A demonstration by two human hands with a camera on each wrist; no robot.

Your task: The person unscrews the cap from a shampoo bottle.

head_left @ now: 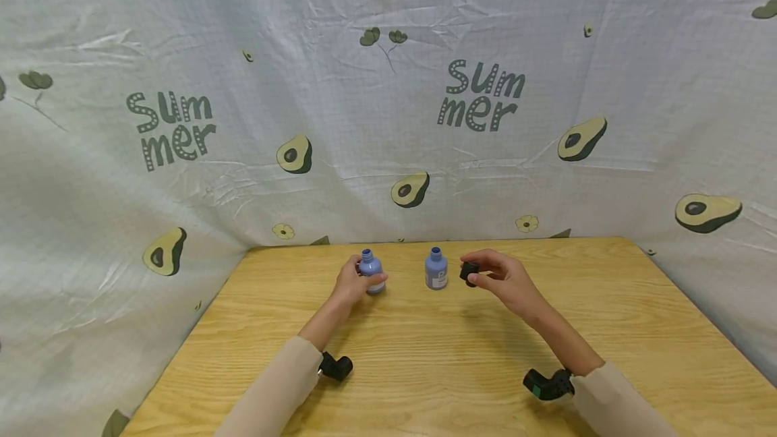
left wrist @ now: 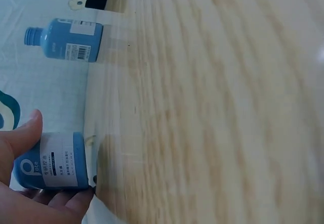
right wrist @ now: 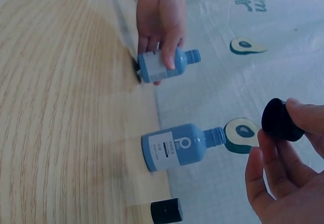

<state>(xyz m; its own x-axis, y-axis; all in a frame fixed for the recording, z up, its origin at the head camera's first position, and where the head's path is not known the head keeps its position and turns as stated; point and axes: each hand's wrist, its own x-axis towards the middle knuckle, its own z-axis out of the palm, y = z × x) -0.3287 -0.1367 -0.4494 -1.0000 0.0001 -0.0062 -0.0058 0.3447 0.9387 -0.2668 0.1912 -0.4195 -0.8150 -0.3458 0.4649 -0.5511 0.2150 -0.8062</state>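
Observation:
My left hand (head_left: 357, 283) grips an upright blue bottle (left wrist: 61, 161) with a white label, its threaded neck uncapped. Thumb and fingers lie around the bottle's body. A second blue bottle (head_left: 436, 270), also without a cap, stands on the table between my hands. To the right of it, my right hand (right wrist: 288, 168) pinches a black cap (right wrist: 280, 120) between thumb and fingers, raised above the table with its hollow side showing. Another black cap (right wrist: 166, 211) sits on the table beside the second bottle. Something small and dark (right wrist: 136, 71) shows at the gripped bottle's base, mostly hidden by my left hand.
The wooden table (head_left: 413, 356) reaches back to a white curtain (head_left: 364, 106) printed with avocados and lettering. Black wrist cameras (head_left: 549, 384) hang from both sleeves over the table.

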